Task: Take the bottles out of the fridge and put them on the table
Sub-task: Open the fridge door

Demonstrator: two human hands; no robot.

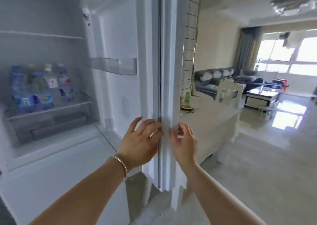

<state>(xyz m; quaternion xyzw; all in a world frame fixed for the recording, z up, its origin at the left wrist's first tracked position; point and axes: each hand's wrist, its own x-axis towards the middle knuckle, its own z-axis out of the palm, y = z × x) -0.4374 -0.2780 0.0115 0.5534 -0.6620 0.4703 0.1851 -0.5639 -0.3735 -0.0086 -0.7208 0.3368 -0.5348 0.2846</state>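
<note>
Bottles (34, 87) stand crowded together on a lower shelf (51, 109) inside the open fridge (51, 147), the clear door bin (118, 67) holding nothing. Left hand (142, 142) and right hand (184, 144) flank the door edge (164, 70), fingers released, touching it. The white desk (205, 122) lies beyond.
</note>
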